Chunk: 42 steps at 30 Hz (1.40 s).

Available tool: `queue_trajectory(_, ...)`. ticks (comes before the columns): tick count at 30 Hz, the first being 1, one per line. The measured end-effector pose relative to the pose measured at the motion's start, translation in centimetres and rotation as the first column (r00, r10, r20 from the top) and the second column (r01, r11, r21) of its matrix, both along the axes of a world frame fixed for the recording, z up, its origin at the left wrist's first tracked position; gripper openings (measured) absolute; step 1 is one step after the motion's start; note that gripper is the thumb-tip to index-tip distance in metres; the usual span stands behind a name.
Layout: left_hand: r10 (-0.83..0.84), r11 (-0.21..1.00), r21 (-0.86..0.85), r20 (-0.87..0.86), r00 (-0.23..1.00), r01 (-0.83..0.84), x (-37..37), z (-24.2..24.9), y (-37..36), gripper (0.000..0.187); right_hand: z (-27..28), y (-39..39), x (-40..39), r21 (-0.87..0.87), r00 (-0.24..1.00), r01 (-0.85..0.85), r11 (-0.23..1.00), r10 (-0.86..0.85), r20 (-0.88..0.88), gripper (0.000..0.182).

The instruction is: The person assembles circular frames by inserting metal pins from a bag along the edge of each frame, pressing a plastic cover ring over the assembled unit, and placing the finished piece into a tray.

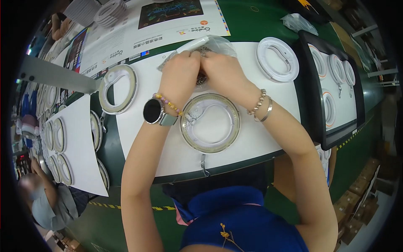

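Both my hands meet at a clear plastic bag filled with small metal parts, too small to name. My left hand is closed, knuckles up, on the bag's left side. Pressed against it, my right hand is closed on the other side; its fingertips are mostly hidden. Just below the hands, a round ring-shaped white housing with a yellowish rim lies on white paper. A small metal clip sits at the paper's near edge.
A similar ring lies left, and a white ring lies right. The black tray at right holds several rings. A grey metal post juts in from the left. A co-worker sits at lower left.
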<state>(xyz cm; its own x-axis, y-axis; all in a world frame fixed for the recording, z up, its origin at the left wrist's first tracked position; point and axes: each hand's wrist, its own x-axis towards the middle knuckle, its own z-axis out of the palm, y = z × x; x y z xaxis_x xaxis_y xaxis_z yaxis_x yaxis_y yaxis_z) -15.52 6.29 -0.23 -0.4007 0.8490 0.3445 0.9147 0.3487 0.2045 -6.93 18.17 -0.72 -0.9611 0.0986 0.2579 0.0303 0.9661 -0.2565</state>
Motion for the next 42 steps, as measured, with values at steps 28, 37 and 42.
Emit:
queue_trajectory(28,0.349,0.786,0.159,0.684,0.641,-0.597,11.4,-0.9,-11.3,0.027,-0.4,0.3,0.6,-0.235,0.991,0.074,0.969,-0.099,-0.094,0.007)
queue_trajectory(37,0.392,0.760,0.236,0.577,0.716,-0.606,12.7,-1.1,-10.6,0.026,-0.2,0.9,1.7,-0.370,0.975,0.075,0.926,-0.146,-0.169,0.007)
queue_trajectory(42,0.417,0.745,0.242,0.559,0.717,-0.622,13.0,-1.4,-10.5,0.026,-0.3,0.9,1.1,-0.338,0.980,0.070,0.939,-0.128,-0.154,0.008)
